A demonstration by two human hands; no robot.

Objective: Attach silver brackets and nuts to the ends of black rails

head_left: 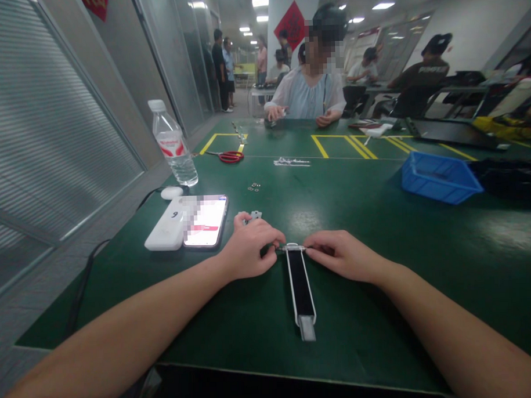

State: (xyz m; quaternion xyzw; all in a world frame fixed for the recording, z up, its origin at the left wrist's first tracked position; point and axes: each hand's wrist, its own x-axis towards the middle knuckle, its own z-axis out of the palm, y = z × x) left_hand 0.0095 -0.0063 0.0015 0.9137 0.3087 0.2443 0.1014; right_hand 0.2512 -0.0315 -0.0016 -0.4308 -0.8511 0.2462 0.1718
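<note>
A long, narrow black strip with a white rim [302, 282] lies on the green table, running toward me. A grey, flat tab [308, 330] sticks out of its near end. Across its far end is a thin, rod-like piece [295, 248]. My left hand [252, 249] is closed, its fingertips pinching the left end of that piece. My right hand [348, 257] pinches the right end between thumb and fingers. A small grey metal part [256, 215] lies just beyond my left hand, partly hidden by it. Several small rings [253, 187] lie farther off.
To the left are a phone [207, 221], a white power bank [164, 228], a white case [172, 193] and a water bottle [173, 144]. Red-handled scissors [230, 157] and white strips [291, 162] lie beyond. A blue bin [439, 176] stands right. A person [309, 93] sits opposite.
</note>
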